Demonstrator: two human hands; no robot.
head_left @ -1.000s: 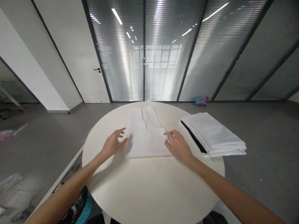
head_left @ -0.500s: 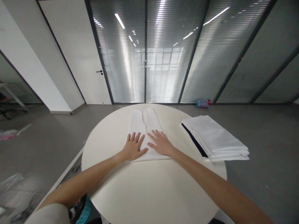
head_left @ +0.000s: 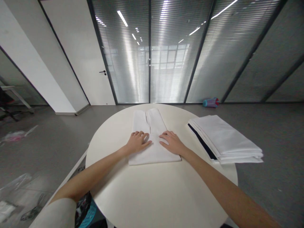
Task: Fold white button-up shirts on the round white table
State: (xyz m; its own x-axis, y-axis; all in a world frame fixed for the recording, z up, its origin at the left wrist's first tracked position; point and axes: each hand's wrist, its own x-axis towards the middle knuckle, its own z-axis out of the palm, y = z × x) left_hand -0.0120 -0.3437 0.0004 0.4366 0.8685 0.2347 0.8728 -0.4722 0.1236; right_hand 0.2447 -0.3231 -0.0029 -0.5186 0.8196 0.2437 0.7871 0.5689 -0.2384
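Observation:
A folded white cloth point(head_left: 154, 155), perhaps a garment, lies flat on the round table with two flaps side by side at its far end and a narrow slit between them. My left hand point(head_left: 138, 142) rests on its left side, fingers bent a little and thumb pointing inward. On the right side of the cloth lies my right hand point(head_left: 173, 142), palm down, with the thumb apart from the fingers. Neither hand grips anything. To the right, a stack of folded white cloths point(head_left: 228, 136) with a dark strip along its left edge overhangs the table rim.
The round white table point(head_left: 152, 193) stands before a glass partition with blinds. A blue and pink basket point(head_left: 210, 102) lies on the floor by the glass. Clear plastic point(head_left: 17, 183) and cables point(head_left: 32, 212) are on the floor at left, with a blue basket point(head_left: 89, 215) below the table's edge.
My hands have moved apart, toward the cloth's side edges, and their spread fingers have drawn in and bent slightly. The cloth stays in place; the view has shifted a little.

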